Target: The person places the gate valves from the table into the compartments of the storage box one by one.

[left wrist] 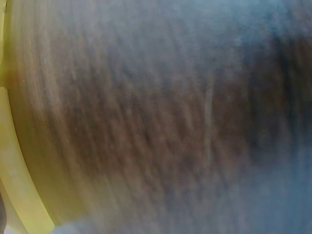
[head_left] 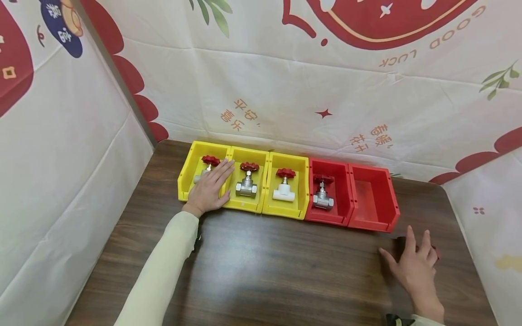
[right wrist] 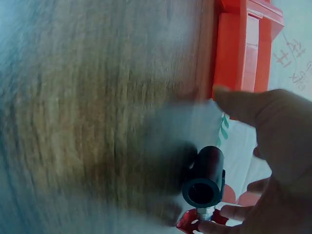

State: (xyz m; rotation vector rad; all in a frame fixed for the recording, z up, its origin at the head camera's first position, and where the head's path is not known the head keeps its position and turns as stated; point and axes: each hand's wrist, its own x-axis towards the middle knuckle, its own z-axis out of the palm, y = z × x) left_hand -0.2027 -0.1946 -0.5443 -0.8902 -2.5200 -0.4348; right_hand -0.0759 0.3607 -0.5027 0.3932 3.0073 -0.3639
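My left hand (head_left: 210,188) lies over the divider between the two leftmost yellow bins, fingers stretched forward. It partly hides a valve (head_left: 210,160) with a red handwheel in the first bin. Beside it, in the second bin, lies a metal valve (head_left: 246,185). My right hand (head_left: 416,269) is spread, thumb apart, over a black valve (right wrist: 207,170) with a red handwheel (right wrist: 187,222) on the table. Its fingertips overlap the handwheel in the right wrist view, and the thumb is clear of the black body. From the head camera, the hand covers most of this valve.
A white valve (head_left: 284,190) is in the third yellow bin (head_left: 305,185). The left red bin (head_left: 344,199) holds another metal valve (head_left: 323,199); the rightmost red bin (head_left: 373,199) has nothing in it. The bins stand in a row along the wooden table's (head_left: 285,267) back edge, before a printed cloth.
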